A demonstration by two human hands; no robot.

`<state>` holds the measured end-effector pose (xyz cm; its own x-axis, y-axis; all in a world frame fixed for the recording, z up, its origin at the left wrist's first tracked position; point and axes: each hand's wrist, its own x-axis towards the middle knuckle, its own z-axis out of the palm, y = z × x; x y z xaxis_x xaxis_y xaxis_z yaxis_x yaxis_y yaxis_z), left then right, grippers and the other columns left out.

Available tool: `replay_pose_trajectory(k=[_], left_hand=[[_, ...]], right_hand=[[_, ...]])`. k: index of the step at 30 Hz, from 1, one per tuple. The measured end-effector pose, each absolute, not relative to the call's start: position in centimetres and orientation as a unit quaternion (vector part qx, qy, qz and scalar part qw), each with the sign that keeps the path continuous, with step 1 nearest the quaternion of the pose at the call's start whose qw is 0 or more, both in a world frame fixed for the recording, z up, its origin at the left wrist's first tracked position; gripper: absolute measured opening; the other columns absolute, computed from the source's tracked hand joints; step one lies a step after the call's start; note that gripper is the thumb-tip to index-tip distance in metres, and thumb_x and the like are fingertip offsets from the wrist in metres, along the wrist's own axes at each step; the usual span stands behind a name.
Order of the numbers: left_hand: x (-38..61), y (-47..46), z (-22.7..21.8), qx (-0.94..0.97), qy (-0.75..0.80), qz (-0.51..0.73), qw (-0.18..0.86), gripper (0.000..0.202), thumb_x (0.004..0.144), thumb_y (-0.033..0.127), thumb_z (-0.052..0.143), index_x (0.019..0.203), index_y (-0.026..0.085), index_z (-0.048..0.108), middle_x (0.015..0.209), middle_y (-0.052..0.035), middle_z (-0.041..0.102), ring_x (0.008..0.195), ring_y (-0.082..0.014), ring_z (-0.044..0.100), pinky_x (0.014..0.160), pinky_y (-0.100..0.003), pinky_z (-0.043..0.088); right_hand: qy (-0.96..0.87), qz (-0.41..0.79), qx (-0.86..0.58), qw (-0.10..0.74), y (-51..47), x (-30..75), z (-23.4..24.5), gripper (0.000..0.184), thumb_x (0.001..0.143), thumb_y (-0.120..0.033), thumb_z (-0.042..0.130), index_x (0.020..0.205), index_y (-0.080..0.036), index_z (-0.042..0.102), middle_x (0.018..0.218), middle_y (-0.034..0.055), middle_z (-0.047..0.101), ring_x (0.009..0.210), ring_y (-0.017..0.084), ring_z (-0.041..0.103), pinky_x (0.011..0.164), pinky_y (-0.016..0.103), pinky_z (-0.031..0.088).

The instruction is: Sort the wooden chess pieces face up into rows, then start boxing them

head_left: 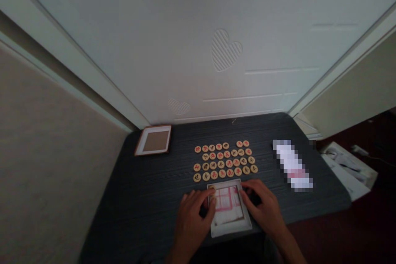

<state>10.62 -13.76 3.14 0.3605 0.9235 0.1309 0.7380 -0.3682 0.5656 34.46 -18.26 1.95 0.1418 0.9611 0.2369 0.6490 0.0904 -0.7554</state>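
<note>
A shallow white box (230, 226) lies at the near edge of the dark table (148, 189), with a folded sheet printed with red lines (228, 203) inside it. My left hand (193, 218) rests at the box's left side, fingers curled against the sheet's edge. My right hand (266, 210) rests at the right side, fingers bent over that rim. Just beyond the box lie several round wooden game pieces (225, 161) with red and black characters, set out in rows.
A box lid with a brown inside (154, 140) lies at the table's far left corner. A blurred white and pink item (293, 166) lies at the right. White papers (346, 165) sit on the floor past the right edge. A pale door panel (198, 41) rises behind the table.
</note>
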Motion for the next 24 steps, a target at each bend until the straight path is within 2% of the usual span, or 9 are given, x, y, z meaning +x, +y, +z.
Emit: replay_pose_trajectory(k=[5,11,16,18,21,24], left_hand=[[10.81,-13.7,3.31,0.793,0.527,0.221,0.21,0.019,0.094,0.033,0.057,0.105,0.028,0.072,0.079,-0.0009,0.072,0.073,-0.0195,0.064,0.076,-0.035,0.047],[10.59,-13.81,2.98,0.789,0.517,0.238,0.23,0.021,0.097,0.032,0.054,0.109,0.027,0.071,0.092,-0.0027,0.075,0.079,-0.0201,0.066,0.079,-0.036,0.047],[10.4,-14.08,2.91,0.767,0.519,0.289,0.242,0.025,0.099,0.027,0.049,0.114,0.027,0.069,0.108,-0.0023,0.075,0.094,-0.0201,0.067,0.087,-0.035,0.048],[10.47,-14.17,2.96,0.766,0.522,0.29,0.238,0.024,0.098,0.028,0.051,0.115,0.027,0.068,0.103,-0.0024,0.075,0.089,-0.0196,0.067,0.083,-0.034,0.049],[10.67,-14.24,2.98,0.78,0.523,0.264,0.223,0.022,0.095,0.032,0.056,0.112,0.027,0.07,0.084,-0.0011,0.072,0.076,-0.0192,0.065,0.076,-0.033,0.047],[10.79,-14.22,2.84,0.79,0.521,0.247,0.207,0.02,0.095,0.033,0.057,0.107,0.027,0.072,0.074,-0.0001,0.067,0.072,-0.0187,0.062,0.074,-0.033,0.045]], right_hand=[[-0.625,0.205,-0.644,0.39,-18.29,34.51,1.98,0.018,0.094,-0.032,0.061,0.107,-0.024,0.07,0.094,0.006,0.07,0.083,0.02,0.066,0.076,0.032,0.057],[-0.628,0.197,-0.64,0.397,-18.32,34.66,2.05,0.02,0.094,-0.035,0.059,0.106,-0.024,0.071,0.09,0.0058,0.072,0.081,0.02,0.067,0.075,0.032,0.057],[-0.625,0.206,-0.64,0.397,-18.47,34.74,2.22,0.021,0.096,-0.034,0.056,0.105,-0.024,0.071,0.091,0.0055,0.072,0.081,0.02,0.068,0.074,0.031,0.056],[-0.622,0.209,-0.641,0.398,-18.52,34.75,2.33,0.02,0.096,-0.033,0.055,0.106,-0.024,0.071,0.092,0.0052,0.072,0.082,0.02,0.068,0.075,0.031,0.055],[-0.619,0.208,-0.642,0.401,-18.57,34.75,2.47,0.021,0.096,-0.033,0.055,0.105,-0.024,0.071,0.092,0.0048,0.072,0.082,0.019,0.068,0.075,0.031,0.055],[-0.621,0.205,-0.64,0.403,-18.59,34.75,2.61,0.021,0.097,-0.034,0.054,0.103,-0.024,0.072,0.09,0.0047,0.072,0.081,0.019,0.068,0.074,0.03,0.055]])
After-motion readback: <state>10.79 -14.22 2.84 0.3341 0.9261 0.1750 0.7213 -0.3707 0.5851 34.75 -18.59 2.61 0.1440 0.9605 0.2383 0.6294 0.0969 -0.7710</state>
